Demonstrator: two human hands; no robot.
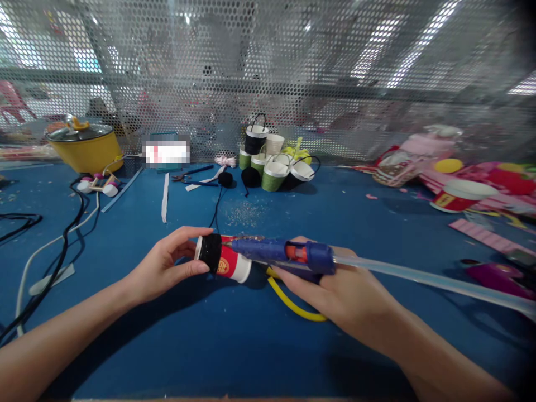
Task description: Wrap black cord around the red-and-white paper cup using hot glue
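My left hand (178, 254) grips a red and white paper cup (228, 263) that lies tilted on its side, thumb and fingers around its rim end. Black yarn (210, 252) is wound around that end of the cup, and a strand runs back to a black yarn ball (225, 179). In my right hand (330, 285) is a blue hot glue gun (278, 252), its nozzle at the cup wall beside the yarn's edge. A long clear glue stick (422, 276) sticks out of the gun's rear. The trigger fingers are mostly hidden.
Small paper-cup baskets (274, 174) in green and black stand at the back, beside another black yarn ball (250, 177). Pliers (184, 177) lie left of them. A yellow pot (86, 148) and cables (75, 223) are at left. A loose paper cup (460, 195) is at right.
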